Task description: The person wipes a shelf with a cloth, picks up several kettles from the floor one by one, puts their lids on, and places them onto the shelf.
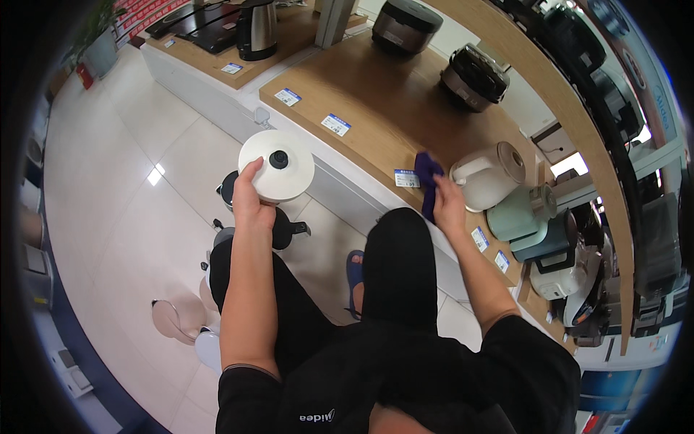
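Observation:
My left hand (255, 190) grips a round white kettle power base (293, 146) with a black connector at its centre, held above the floor. In my right hand (449, 203) is a bunched purple cloth (427, 176), lying against the front part of the wooden shelf (374, 125) beside a price card (406, 178). A cream electric kettle (482, 176) stands just right of that hand. Farther along the shelf is a mint-green kettle (515, 214), then a dark kettle (547, 238).
Two rice cookers (406, 27) (474, 78) sit toward the shelf's back. On the floor, a pink kettle (179, 317) and a black item with a handle (284, 228) are near my legs. A steel kettle (257, 30) and an induction cooktop (209, 27) occupy the adjoining shelf.

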Available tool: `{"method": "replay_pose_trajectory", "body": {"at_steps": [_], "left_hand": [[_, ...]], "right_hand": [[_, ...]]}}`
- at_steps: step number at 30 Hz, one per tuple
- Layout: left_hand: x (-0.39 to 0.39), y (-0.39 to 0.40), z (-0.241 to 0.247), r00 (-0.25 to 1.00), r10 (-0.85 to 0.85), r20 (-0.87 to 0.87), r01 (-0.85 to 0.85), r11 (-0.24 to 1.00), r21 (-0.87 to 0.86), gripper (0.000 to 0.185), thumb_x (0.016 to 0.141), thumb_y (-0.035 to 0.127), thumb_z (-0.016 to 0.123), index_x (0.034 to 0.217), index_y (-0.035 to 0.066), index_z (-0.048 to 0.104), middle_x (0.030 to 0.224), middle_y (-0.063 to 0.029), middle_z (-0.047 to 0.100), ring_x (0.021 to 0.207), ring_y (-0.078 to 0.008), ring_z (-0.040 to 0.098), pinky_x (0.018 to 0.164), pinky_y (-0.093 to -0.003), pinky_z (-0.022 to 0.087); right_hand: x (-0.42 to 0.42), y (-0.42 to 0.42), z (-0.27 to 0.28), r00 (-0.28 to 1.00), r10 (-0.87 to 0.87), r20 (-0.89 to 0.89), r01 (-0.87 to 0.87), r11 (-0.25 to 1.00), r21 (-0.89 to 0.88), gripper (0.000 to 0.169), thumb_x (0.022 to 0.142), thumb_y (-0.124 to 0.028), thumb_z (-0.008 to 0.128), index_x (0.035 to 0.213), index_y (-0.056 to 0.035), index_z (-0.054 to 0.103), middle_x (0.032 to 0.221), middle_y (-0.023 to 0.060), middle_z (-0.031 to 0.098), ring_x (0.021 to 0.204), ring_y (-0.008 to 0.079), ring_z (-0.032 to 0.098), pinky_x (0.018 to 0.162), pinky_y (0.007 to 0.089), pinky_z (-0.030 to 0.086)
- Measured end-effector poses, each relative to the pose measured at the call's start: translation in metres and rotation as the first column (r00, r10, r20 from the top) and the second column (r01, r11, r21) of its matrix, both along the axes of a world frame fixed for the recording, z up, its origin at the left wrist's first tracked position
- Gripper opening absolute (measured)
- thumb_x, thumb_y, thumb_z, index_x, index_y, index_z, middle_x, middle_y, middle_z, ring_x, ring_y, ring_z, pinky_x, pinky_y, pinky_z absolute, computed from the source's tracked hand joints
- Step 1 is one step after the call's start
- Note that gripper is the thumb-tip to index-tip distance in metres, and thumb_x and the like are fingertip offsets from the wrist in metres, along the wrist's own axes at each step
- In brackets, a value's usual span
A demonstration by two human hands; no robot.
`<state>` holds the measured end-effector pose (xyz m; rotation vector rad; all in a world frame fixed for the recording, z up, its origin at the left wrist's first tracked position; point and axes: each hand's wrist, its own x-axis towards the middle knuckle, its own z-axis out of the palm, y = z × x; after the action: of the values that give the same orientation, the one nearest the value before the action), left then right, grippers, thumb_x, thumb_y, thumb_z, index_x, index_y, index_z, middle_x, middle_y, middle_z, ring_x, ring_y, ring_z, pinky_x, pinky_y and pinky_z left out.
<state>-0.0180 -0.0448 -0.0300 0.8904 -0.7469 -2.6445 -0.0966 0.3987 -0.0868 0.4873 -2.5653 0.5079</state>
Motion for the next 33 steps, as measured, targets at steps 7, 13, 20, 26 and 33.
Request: {"method": "replay_pose_trajectory", "body": {"at_steps": [7,13,20,26,33], "left_hand": [[-0.001,0.001,-0.023,0.988,-0.145,0.062,0.151,0.983,-0.105,0.053,0.09,0.018,0.071,0.138,0.003,0.054,0.131,-0.0151,0.065,0.117,-0.0313,0.066,0.1,-0.0468,0.055],[0.003,-0.001,-0.022,0.988,-0.141,0.064,0.145,0.987,-0.069,0.055,0.09,0.018,0.071,0.139,-0.001,0.052,0.131,-0.0171,0.065,0.118,-0.0326,0.066,0.101,-0.048,0.057],[0.018,-0.019,-0.032,0.994,-0.09,0.066,0.095,0.993,-0.076,0.049,0.09,0.017,0.071,0.134,0.001,0.056,0.126,-0.0155,0.068,0.112,-0.0306,0.069,0.095,-0.0447,0.06],[0.037,-0.019,-0.035,0.986,-0.042,0.16,0.072,0.981,-0.182,0.04,0.091,0.017,0.071,0.126,0.001,0.061,0.116,-0.0133,0.072,0.104,-0.0265,0.072,0.088,-0.0368,0.061],[0.079,0.011,-0.041,0.978,-0.158,0.133,0.194,0.925,-0.326,0.046,0.093,0.02,0.073,0.126,-0.01,0.063,0.116,-0.0184,0.071,0.104,-0.0279,0.071,0.092,-0.0371,0.055]], "right_hand": [[0.007,-0.022,-0.061,0.89,-0.448,-0.083,0.451,0.892,0.029,0.031,0.095,-0.023,0.061,0.123,-0.0119,0.069,0.128,0.0111,0.063,0.116,0.0344,0.056,0.095,0.0497,0.043],[0.013,0.005,-0.052,0.948,-0.304,-0.09,0.308,0.951,0.031,0.031,0.095,-0.023,0.062,0.123,-0.0104,0.069,0.128,0.0129,0.062,0.114,0.0356,0.057,0.097,0.0507,0.044],[0.042,0.057,-0.06,0.932,-0.35,-0.097,0.358,0.93,0.081,0.03,0.096,-0.019,0.061,0.123,-0.0092,0.069,0.125,0.0156,0.062,0.11,0.0369,0.058,0.097,0.0494,0.046],[0.042,0.047,-0.058,0.911,-0.389,-0.135,0.402,0.911,0.094,0.029,0.095,-0.021,0.061,0.122,-0.0105,0.069,0.123,0.0135,0.063,0.108,0.0355,0.059,0.091,0.0493,0.047],[0.034,0.048,-0.047,0.941,-0.312,-0.133,0.332,0.927,0.173,0.027,0.094,-0.021,0.061,0.117,-0.0086,0.069,0.121,0.0123,0.064,0.107,0.0353,0.059,0.09,0.048,0.049]]}}
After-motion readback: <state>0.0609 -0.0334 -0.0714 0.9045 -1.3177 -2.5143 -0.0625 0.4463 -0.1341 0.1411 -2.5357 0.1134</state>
